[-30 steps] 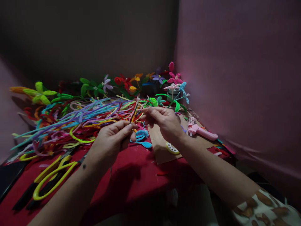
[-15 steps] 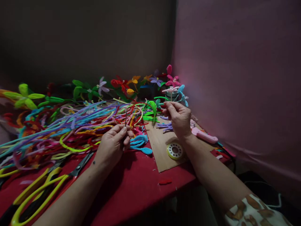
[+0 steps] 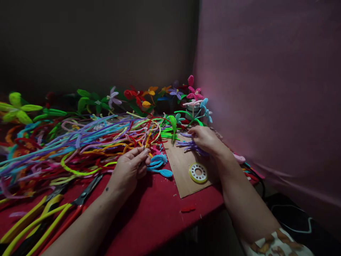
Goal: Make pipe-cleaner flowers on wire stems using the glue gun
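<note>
Hand L (image 3: 130, 166): pinching thin dark stem (image 3: 144, 145), nr fuzzy wires (image 3: 87, 131).
Hand R (image 3: 206, 139): at purple strips (image 3: 188, 145) on cardbd (image 3: 179, 172); fingertips hidden, can't tell grip.
Tape roll (image 3: 198, 179): on cardbd, nr front edge.

Left hand (image 3: 130, 165) pinching a dark stem (image 3: 144, 146)
Right hand (image 3: 206, 138) by purple strips (image 3: 188, 144), tape roll (image 3: 204, 173) at its six o'clock.
</note>
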Tool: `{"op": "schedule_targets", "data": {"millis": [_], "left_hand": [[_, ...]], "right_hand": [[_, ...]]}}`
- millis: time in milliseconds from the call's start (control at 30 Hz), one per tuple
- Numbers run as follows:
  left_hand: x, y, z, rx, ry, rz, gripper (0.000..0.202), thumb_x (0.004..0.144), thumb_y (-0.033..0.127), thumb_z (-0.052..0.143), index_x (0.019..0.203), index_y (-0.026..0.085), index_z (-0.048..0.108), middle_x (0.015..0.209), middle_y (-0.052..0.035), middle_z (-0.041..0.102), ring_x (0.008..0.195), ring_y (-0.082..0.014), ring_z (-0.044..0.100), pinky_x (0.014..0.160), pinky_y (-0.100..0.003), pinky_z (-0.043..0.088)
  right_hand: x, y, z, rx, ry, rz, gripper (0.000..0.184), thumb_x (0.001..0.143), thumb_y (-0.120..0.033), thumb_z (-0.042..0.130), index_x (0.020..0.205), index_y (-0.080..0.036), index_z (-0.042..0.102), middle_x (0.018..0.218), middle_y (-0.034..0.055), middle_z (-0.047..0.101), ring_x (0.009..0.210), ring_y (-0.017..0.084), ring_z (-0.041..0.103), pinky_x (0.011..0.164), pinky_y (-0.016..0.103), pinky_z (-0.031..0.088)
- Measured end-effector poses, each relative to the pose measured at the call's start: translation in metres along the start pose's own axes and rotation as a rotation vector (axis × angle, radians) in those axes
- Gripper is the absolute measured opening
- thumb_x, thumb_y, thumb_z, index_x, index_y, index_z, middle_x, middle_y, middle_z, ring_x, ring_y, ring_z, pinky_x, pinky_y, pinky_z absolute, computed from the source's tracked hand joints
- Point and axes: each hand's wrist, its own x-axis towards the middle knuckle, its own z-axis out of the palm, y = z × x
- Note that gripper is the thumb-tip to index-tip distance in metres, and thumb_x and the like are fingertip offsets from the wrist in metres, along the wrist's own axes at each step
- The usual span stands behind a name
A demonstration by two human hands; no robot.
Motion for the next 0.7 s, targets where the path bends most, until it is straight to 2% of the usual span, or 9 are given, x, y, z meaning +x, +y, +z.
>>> {"op": "schedule_targets", "data": {"millis": [100, 200, 267, 333, 433, 533, 600, 700], "left_hand": [[-0.001, -0.003, 0.003, 0.032, -0.014, -0.044, 0.019, 0.070, 0.026, 0.068, 0.078, 0.016, 0.055, 0.051, 0.0051, 0.052, 0.030, 0.0007, 0.028, 0.031, -0.011, 0.018], [-0.004, -0.004, 0.004, 0.056, -0.036, -0.064, 0.018, 0.072, 0.028, 0.066, 0.078, 0.015, 0.055, 0.052, 0.0055, 0.051, 0.031, 0.0011, 0.026, 0.031, -0.012, 0.017], [-0.005, -0.004, 0.004, 0.062, -0.033, -0.054, 0.018, 0.072, 0.028, 0.066, 0.079, 0.016, 0.055, 0.052, 0.0055, 0.052, 0.031, 0.0009, 0.027, 0.031, -0.012, 0.017], [-0.005, -0.003, 0.004, 0.061, -0.028, -0.043, 0.018, 0.072, 0.028, 0.066, 0.080, 0.016, 0.055, 0.053, 0.0054, 0.052, 0.031, 0.0007, 0.027, 0.032, -0.012, 0.017], [-0.005, -0.002, 0.003, 0.056, -0.018, -0.032, 0.019, 0.071, 0.028, 0.066, 0.080, 0.016, 0.055, 0.052, 0.0053, 0.052, 0.031, 0.0005, 0.028, 0.032, -0.012, 0.018], [-0.005, 0.001, 0.003, 0.054, 0.003, -0.024, 0.020, 0.070, 0.027, 0.068, 0.079, 0.016, 0.054, 0.052, 0.0052, 0.052, 0.031, 0.0006, 0.029, 0.032, -0.011, 0.019], [-0.005, 0.001, 0.003, 0.049, 0.010, -0.015, 0.020, 0.069, 0.026, 0.068, 0.077, 0.015, 0.053, 0.052, 0.0054, 0.052, 0.031, 0.0007, 0.029, 0.032, -0.011, 0.018], [-0.004, 0.001, 0.003, 0.044, 0.015, -0.006, 0.020, 0.069, 0.026, 0.068, 0.078, 0.016, 0.052, 0.052, 0.0059, 0.051, 0.031, 0.0006, 0.029, 0.031, -0.012, 0.017]], "right_hand": [[-0.007, -0.003, 0.003, -0.117, -0.125, -0.106, 0.025, 0.072, -0.016, 0.057, 0.095, -0.019, 0.065, 0.098, 0.0102, 0.064, 0.094, 0.023, 0.055, 0.074, 0.029, 0.041], [-0.012, -0.010, 0.011, -0.157, -0.120, -0.122, 0.022, 0.076, -0.013, 0.051, 0.093, -0.015, 0.065, 0.098, 0.0151, 0.062, 0.094, 0.026, 0.053, 0.074, 0.032, 0.040], [-0.012, -0.017, 0.014, -0.175, -0.100, -0.133, 0.025, 0.080, -0.010, 0.044, 0.096, -0.013, 0.064, 0.098, 0.0174, 0.062, 0.091, 0.027, 0.054, 0.071, 0.033, 0.040], [-0.010, -0.023, 0.015, -0.177, -0.071, -0.162, 0.028, 0.082, -0.008, 0.041, 0.098, -0.014, 0.063, 0.099, 0.0160, 0.062, 0.091, 0.026, 0.055, 0.068, 0.032, 0.040], [-0.008, -0.029, 0.015, -0.158, -0.028, -0.231, 0.027, 0.082, -0.009, 0.044, 0.097, -0.019, 0.064, 0.099, 0.0106, 0.062, 0.093, 0.023, 0.054, 0.068, 0.029, 0.040], [-0.007, -0.029, 0.015, -0.125, 0.021, -0.286, 0.024, 0.080, -0.009, 0.048, 0.092, -0.018, 0.067, 0.096, 0.0091, 0.061, 0.091, 0.021, 0.054, 0.069, 0.028, 0.040], [-0.006, -0.025, 0.016, -0.098, 0.057, -0.280, 0.029, 0.078, -0.006, 0.048, 0.095, -0.018, 0.068, 0.092, 0.0097, 0.062, 0.087, 0.020, 0.055, 0.069, 0.028, 0.040], [-0.004, -0.018, 0.015, -0.038, 0.143, -0.193, 0.035, 0.077, -0.004, 0.046, 0.101, -0.018, 0.067, 0.091, 0.0096, 0.065, 0.087, 0.020, 0.056, 0.071, 0.029, 0.039]]}}
